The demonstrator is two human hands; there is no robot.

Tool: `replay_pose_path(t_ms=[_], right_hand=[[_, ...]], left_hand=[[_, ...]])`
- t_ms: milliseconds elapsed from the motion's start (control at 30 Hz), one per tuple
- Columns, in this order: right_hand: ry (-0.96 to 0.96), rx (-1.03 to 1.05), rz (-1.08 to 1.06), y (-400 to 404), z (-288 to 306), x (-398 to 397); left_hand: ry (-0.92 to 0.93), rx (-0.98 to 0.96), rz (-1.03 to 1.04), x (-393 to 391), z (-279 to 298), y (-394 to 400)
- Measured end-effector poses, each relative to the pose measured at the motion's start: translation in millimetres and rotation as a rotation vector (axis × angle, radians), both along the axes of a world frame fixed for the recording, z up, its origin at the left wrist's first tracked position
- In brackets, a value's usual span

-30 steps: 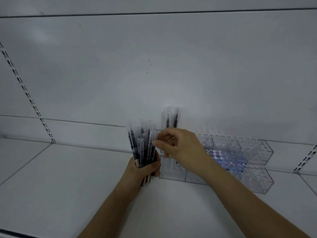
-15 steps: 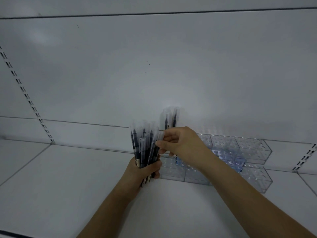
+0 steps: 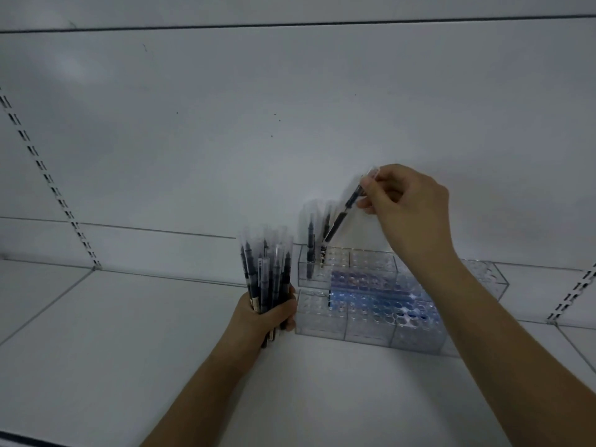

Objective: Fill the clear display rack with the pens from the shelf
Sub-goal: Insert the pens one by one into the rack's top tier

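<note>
Right hand [image 3: 408, 206]: fingertips pinch one tilted pen [image 3: 342, 217] by its cap end, tip apparently at the rack's back-left holes. Left hand [image 3: 269, 314]: fist closed around a pen bundle [image 3: 266, 272] (caps up), beside the clear rack [image 3: 367, 317]. Two pens [image 3: 311, 240] stand upright there. Shelf [image 3: 129, 333] beneath.

I face a white back panel [image 3: 290, 124], dimly lit and speckled with a few dark dots. A slotted upright [image 3: 48, 179] slants down at far left, another [image 3: 577, 295] stands at right. Below me spreads the white shelf [image 3: 113, 350], seamed near the left.
</note>
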State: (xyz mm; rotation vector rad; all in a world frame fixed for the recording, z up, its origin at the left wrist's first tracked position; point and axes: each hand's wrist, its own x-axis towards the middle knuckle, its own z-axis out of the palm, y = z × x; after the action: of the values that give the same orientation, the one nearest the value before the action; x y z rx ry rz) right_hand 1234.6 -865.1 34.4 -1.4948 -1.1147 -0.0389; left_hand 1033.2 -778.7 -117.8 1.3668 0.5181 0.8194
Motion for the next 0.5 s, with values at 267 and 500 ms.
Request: replay_pose_path(t_ms=[267,500], right_hand=[[-0.114,-0.101,0.068,12.3,-12.7,4.1],[-0.416,-0.305,0.083,23.6,-11.6,0.4]], left_hand=[[-0.026,-0.033,0.024,0.8,-0.6,2.1],[-0.041,-0.049,0.028,1.2,0.0,2.1]])
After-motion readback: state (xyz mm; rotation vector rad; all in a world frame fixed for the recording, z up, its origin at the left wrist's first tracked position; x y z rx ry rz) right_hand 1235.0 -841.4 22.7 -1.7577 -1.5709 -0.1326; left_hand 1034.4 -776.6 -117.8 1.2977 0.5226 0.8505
